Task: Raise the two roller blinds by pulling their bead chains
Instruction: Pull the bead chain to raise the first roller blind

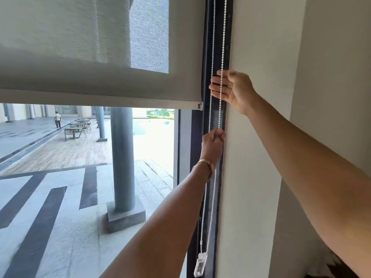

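Observation:
A grey roller blind [100, 57] covers the upper part of the window, its bottom bar [100, 100] a bit above mid-height. A white bead chain [211, 47] hangs in a loop along the dark frame at the blind's right edge, down to a clear plastic tensioner [200, 264]. My left hand [213, 140], with a gold bangle on the wrist, is closed around the right strand of the chain. Higher up, my right hand [230, 89] has its fingers spread behind that strand, which runs across the fingers. Only one blind is clearly in view.
A white wall [261, 137] stands right beside the chain on the right. The dark window frame [196, 157] runs vertically behind the chain. Through the glass are a paved terrace, grey pillars, tables and a distant person walking.

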`<state>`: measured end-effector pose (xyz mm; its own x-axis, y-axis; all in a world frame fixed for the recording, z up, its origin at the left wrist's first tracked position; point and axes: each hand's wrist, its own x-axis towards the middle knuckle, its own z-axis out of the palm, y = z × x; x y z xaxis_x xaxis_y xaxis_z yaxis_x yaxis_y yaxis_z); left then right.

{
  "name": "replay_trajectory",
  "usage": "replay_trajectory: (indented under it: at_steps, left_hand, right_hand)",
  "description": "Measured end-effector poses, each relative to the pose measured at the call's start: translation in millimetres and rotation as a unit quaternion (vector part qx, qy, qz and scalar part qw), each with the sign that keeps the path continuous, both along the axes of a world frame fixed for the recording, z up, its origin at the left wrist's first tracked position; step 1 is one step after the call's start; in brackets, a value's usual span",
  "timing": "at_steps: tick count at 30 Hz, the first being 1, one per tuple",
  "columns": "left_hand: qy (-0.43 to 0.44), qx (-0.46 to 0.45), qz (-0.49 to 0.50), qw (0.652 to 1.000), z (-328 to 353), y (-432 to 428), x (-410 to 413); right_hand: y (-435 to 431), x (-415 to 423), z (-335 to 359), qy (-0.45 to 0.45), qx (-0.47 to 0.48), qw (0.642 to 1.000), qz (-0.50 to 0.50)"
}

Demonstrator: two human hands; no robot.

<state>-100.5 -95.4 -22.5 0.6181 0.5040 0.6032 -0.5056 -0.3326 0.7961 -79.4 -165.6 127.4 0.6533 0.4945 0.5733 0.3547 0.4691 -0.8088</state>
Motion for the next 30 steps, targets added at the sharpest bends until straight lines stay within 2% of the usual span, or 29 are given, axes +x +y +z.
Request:
replay_trajectory:
  at_steps: [8, 30]
  left_hand:
    - [-0.011, 0.000, -0.006, 1.000, -4.0, -2.7, -6.6]
    - [0.033, -0.025, -0.018, 0.999, -34.5, -21.2, 20.2]
  right_hand:
    - [18.0, -13.5, -6.6, -0.008, 0.062, 0.996, -0.057]
    - [1.1, 0.9, -41.5, -0.039, 0.037, 0.988, -0.146]
